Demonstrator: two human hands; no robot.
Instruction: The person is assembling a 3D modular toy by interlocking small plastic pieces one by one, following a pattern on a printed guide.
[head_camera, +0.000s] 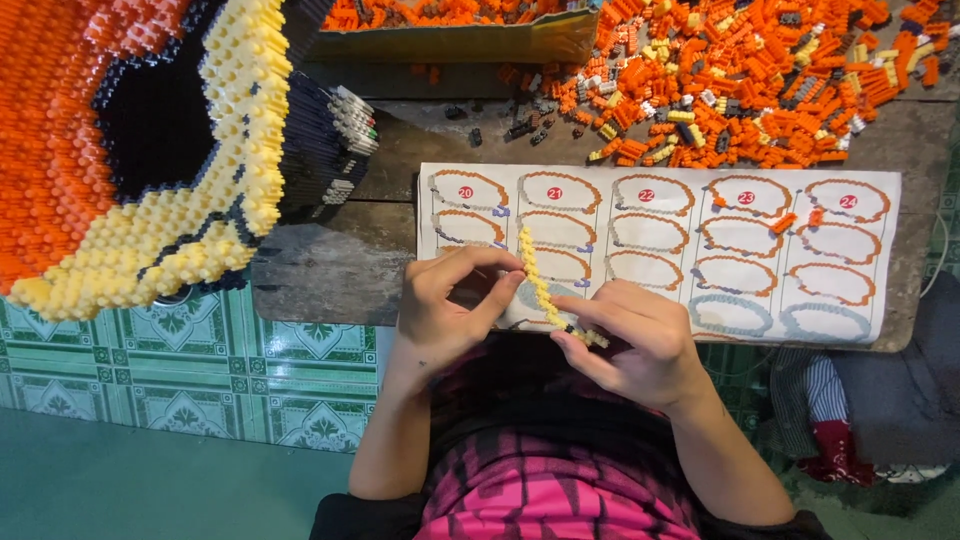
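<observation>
Head view: a big orange, black and yellow brick-built model fills the far left of the counter; a loose brick heap lies far right. Over the instruction sheet, both hands, left hand and right hand, pinch a yellow brick strip.

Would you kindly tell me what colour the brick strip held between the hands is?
The brick strip is pale yellow, with a dark piece near its lower end; the head view shows it.

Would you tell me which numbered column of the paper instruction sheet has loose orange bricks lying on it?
The fourth column from the left on the white instruction sheet: two small loose orange bricks lie on its drawings, while the other columns look bare apart from the hands.
</observation>
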